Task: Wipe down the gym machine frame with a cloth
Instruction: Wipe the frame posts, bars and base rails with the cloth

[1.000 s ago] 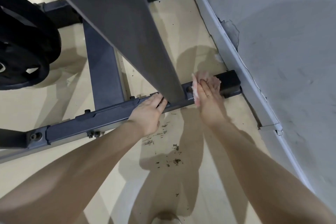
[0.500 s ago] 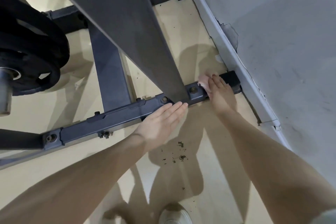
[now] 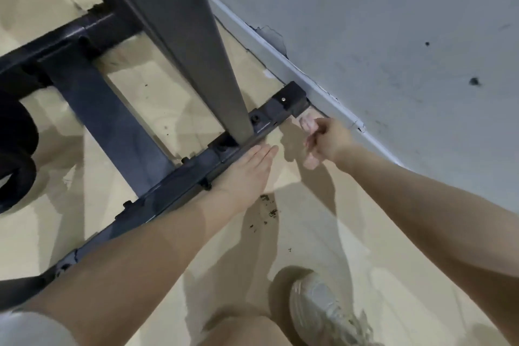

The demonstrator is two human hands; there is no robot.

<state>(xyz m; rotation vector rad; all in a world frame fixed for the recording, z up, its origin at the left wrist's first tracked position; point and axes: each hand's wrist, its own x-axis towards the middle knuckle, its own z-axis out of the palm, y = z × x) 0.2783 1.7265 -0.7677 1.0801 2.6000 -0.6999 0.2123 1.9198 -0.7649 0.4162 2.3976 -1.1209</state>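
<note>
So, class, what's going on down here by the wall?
A person is cleaning the base of a gym machine. The right hand grips a bunched pink cloth, held just off the dark floor bar near its wall end. The left hand rests flat against the bar. Dark crumbs lie on the floor beside it.

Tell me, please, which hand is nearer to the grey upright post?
Left. The left hand lies flat against the base bar, right below the post. The right hand, gripping the cloth, is off the frame, further right.
</note>
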